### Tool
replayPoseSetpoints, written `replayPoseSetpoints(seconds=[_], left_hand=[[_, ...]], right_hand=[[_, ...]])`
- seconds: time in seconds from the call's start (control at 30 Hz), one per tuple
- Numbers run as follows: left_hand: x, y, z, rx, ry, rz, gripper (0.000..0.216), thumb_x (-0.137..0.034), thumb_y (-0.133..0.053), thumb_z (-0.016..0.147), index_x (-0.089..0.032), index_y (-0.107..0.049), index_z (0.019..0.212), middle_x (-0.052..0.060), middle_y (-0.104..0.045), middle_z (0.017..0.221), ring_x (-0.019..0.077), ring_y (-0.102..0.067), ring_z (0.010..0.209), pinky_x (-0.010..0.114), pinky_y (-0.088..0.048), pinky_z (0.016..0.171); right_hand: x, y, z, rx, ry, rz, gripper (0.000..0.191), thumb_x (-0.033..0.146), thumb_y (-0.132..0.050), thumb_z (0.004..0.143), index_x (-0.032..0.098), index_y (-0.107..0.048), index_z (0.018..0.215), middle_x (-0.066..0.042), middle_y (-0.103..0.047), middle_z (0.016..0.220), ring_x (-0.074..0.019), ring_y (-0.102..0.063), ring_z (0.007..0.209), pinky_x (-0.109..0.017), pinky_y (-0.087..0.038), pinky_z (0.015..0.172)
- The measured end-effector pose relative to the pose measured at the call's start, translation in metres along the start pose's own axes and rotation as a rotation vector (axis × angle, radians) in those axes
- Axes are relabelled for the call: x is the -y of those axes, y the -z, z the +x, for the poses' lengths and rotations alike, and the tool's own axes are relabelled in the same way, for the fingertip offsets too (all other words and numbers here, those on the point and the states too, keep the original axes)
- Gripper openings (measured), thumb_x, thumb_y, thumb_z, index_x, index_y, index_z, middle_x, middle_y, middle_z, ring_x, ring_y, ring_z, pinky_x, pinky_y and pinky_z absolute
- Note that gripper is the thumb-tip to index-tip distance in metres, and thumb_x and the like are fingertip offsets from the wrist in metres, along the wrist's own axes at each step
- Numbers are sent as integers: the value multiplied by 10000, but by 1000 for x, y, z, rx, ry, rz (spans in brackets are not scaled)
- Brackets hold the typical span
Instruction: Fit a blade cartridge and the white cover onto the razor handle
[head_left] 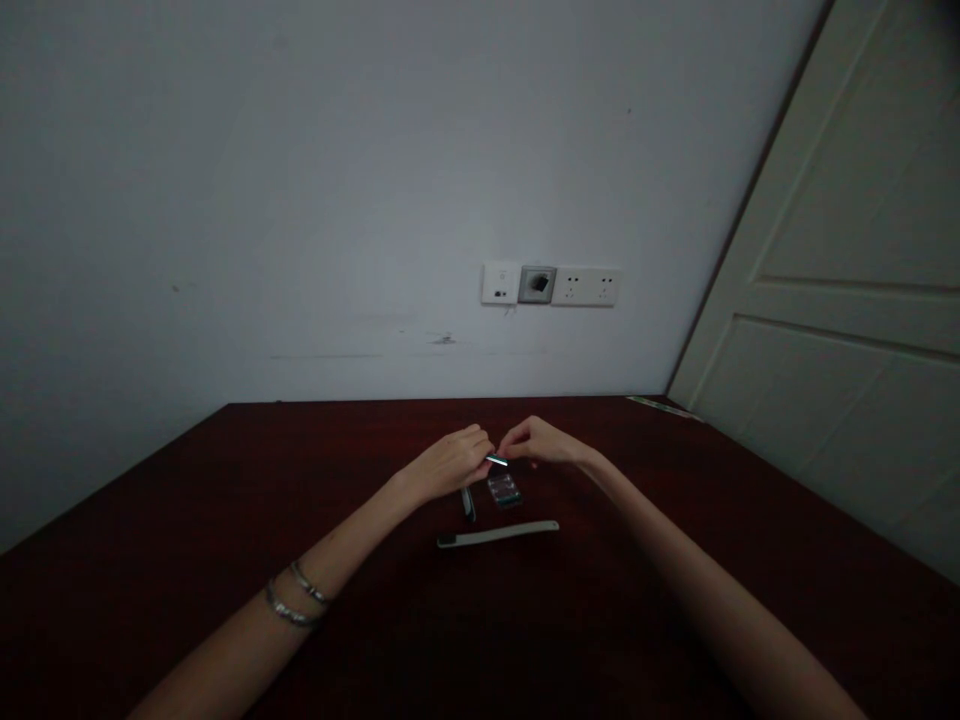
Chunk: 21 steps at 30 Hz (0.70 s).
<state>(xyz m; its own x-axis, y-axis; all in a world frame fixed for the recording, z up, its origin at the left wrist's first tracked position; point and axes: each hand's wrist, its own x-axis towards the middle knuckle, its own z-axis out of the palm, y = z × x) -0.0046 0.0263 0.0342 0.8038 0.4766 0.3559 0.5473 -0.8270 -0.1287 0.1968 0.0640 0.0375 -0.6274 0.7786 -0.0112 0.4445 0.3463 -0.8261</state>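
While left hand (466,455) grips it | thin piece (497,460): glossy white, teal edge | right hand (534,440): narrow, hold unclear

Most of the view is taken up by a plain white wall (300,180), greyed by dim light and marked low down by a few dark scuffs (444,340) and faint level lines (326,356). Side by side, right of centre, are set a white wall plate (500,284), a grey-framed socket (529,287) with something black (540,284) at its middle, and a wide white double socket (586,287). Against the wall is placed a broad table (187,480), dark red-brown, its front sunk in shadow. On the right a pale panelled door (847,300) is seen at a slant, and a thin pale strip (664,407) is laid near the table's far right corner
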Motion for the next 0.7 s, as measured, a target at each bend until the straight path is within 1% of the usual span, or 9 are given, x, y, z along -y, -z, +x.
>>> replayPoseSetpoints(seconds=[0.07,0.1,0.17,0.2,0.3,0.4,0.57,0.7], left_hand=[[0,-1,-2,3,34,-74,197,-235,-452,866,-106,-552,976,94,-567,920,193,-521,890,322,-427,827],[0,-1,-2,3,66,-125,257,-253,-487,851,-109,-521,1061,102,-561,988,196,-518,935,317,-425,840],[-1,-5,-4,23,158,-218,472,-303,-568,802,-116,-423,1210,119,-539,1098,208,-508,1006,315,-422,856],[-3,-7,-4,50,208,-247,564,-332,-602,774,-114,-387,1247,128,-534,1125,219,-505,1025,320,-422,857],[-9,-17,-2,174,301,-249,694,-415,-669,691,-94,-402,1246,155,-546,1144,270,-500,1050,352,-414,855],[-15,-29,-1,233,311,-199,778,-479,-690,639,-75,-411,1242,181,-539,1161,307,-492,1062,373,-399,861],[-17,-44,-3,208,302,-153,777,-558,-653,634,-95,-427,1215,170,-552,1127,305,-512,1007,379,-396,844],[-16,-45,-4,190,289,-169,749,-536,-650,653,-107,-414,1220,161,-549,1133,297,-511,1011,373,-391,850]], right_hand=[[-4,5,0,-12,3,-12,235,274,-577,680,107,-712,777,-6,-596,593,-65,-400,456,-188,-352,411],[-7,9,-1,-30,6,-35,236,279,-574,684,112,-713,775,-11,-608,609,-71,-419,470,-192,-359,426],[-15,18,-3,-72,20,-110,222,275,-574,686,115,-713,751,-24,-629,647,-92,-473,526,-205,-385,481],[-19,22,-4,-85,31,-154,210,266,-574,686,115,-713,731,-30,-636,660,-104,-498,562,-212,-397,515],[-29,27,-7,-41,82,-257,180,241,-583,686,116,-712,702,-40,-643,683,-129,-538,652,-230,-416,603],[-31,23,-7,24,150,-299,183,265,-601,704,124,-716,723,-44,-639,717,-141,-550,710,-246,-424,661],[-28,12,-1,85,224,-359,159,270,-622,720,147,-719,743,-42,-618,787,-145,-545,770,-248,-422,699],[-33,5,3,90,243,-380,139,240,-630,711,142,-720,749,-49,-609,829,-142,-541,780,-234,-417,689]])
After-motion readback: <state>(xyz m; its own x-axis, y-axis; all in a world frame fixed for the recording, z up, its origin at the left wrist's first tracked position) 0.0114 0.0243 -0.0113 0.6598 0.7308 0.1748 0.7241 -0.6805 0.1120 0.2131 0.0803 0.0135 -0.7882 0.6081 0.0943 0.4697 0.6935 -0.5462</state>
